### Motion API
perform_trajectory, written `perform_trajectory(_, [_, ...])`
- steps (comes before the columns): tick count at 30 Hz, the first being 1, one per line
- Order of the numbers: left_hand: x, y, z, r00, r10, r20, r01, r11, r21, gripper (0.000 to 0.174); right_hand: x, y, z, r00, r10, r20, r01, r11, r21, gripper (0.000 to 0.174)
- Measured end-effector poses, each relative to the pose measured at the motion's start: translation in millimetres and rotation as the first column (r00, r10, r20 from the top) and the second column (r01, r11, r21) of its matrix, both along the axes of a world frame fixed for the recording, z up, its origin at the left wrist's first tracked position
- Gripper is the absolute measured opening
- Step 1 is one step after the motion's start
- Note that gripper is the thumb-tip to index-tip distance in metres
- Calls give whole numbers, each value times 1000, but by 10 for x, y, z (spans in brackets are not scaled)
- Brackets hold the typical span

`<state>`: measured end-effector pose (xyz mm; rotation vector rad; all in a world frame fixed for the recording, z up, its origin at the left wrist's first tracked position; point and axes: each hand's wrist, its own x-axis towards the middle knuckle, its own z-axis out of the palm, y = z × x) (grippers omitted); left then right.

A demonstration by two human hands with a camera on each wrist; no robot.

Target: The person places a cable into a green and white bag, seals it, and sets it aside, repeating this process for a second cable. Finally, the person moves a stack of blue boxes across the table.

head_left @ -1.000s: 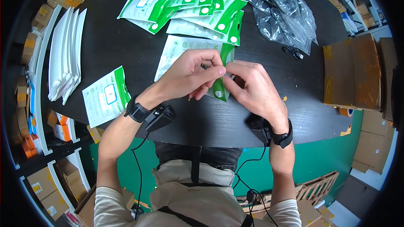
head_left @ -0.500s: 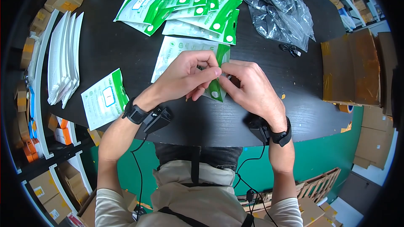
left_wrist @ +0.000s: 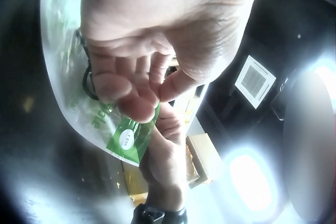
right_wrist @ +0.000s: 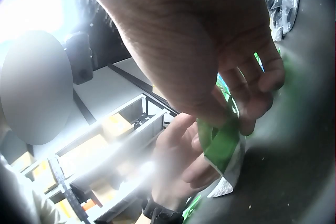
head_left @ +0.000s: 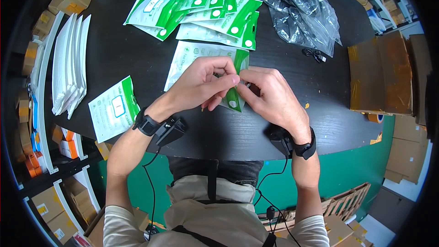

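Observation:
A green and white cable pouch (head_left: 183, 61) lies across the front middle of the table, under both hands. My left hand (head_left: 199, 84) pinches its green end between thumb and curled fingers. Close against those fingertips, my right hand (head_left: 274, 89) pinches the same green strip (right_wrist: 223, 142) from the other side. In the left wrist view a white oval sticker reading 1.5M (left_wrist: 126, 139) shows on the strip, and a dark cord (left_wrist: 87, 79) shows along the pouch, partly hidden behind the left fingers. The pinched edge itself is mostly covered by fingertips.
Several similar pouches (head_left: 215, 13) overlap behind the hands. One labelled pouch (head_left: 112, 110) lies by the left forearm, near a row of white padded envelopes (head_left: 68, 64). Clear plastic bags (head_left: 302, 13) and a small black cable (head_left: 314, 55) are at right, with a cardboard box (head_left: 382, 77) beyond.
The head view has shifted slightly. Both hands keep their pinch on the pouch's green end, with hardly any finger movement visible.

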<state>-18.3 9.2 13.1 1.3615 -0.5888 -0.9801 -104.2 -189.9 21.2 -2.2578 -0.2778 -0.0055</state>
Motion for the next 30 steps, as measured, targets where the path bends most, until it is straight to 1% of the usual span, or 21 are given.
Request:
perform_trajectory(6, [18, 14, -3, 999, 14, -31, -14, 1000, -19, 20, -2, 5, 57, 1000, -2, -28, 2, 1000, 6, 13])
perform_trajectory(9, [35, 22, 2, 998, 33, -49, -35, 999, -38, 19, -7, 27, 103, 995, -9, -103, 12, 999, 30, 16])
perform_trajectory(14, [8, 15, 20, 998, 33, -46, -35, 999, -42, 18, -6, 47, 64, 997, -20, -68, 24, 998, 58, 17])
perform_trajectory(18, [-47, 9, 54, 1000, -12, -23, 11, 998, -63, 17, -8, 70, 16, 997, -51, -64, 52, 999, 14, 16])
perform_trajectory(21, [-96, 12, 70, 999, -30, -12, 29, 997, -76, 17, -15, 89, -34, 992, -113, 49, 115, 992, -45, 14])
perform_trajectory(22, [-107, 9, 74, 999, -39, -9, 38, 996, -82, 16, -13, 82, -41, 992, -115, 50, 117, 992, -47, 14])
perform_trajectory(25, [-136, 6, 84, 998, -58, 4, 58, 994, -93, 16, -4, 68, -55, 989, -147, 4, 146, 982, -117, 17])
perform_trajectory(30, [-139, 7, 90, 998, -61, 11, 62, 993, -104, 17, 9, 72, 23, 990, -126, -59, 120, 989, -91, 19])
